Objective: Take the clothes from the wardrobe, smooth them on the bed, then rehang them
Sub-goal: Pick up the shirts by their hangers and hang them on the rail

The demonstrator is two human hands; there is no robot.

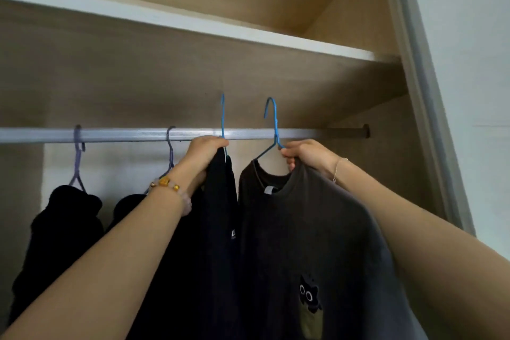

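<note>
at the wardrobe rail [124, 135], left hand [205, 152] grips a navy garment [220, 201], right hand [303, 154] a grey cat t-shirt [303, 229], hanger hooks [271, 107] above it: being taken or rehung, unclear.

Four hangers: two blue hangers [222, 116] [271, 119] and two purple hangers [78, 157] [170, 146]. Four dark garments: two black garments [63, 223] [127, 207], one navy top [218, 201], one grey tee [303, 229] with one cat patch [310, 295]. One rail [124, 135], one shelf [193, 23]. Two hands, a left hand [205, 150] and a right hand [306, 154]. Two bracelets: one beaded bracelet [168, 185], one chain bracelet [337, 168].
</note>
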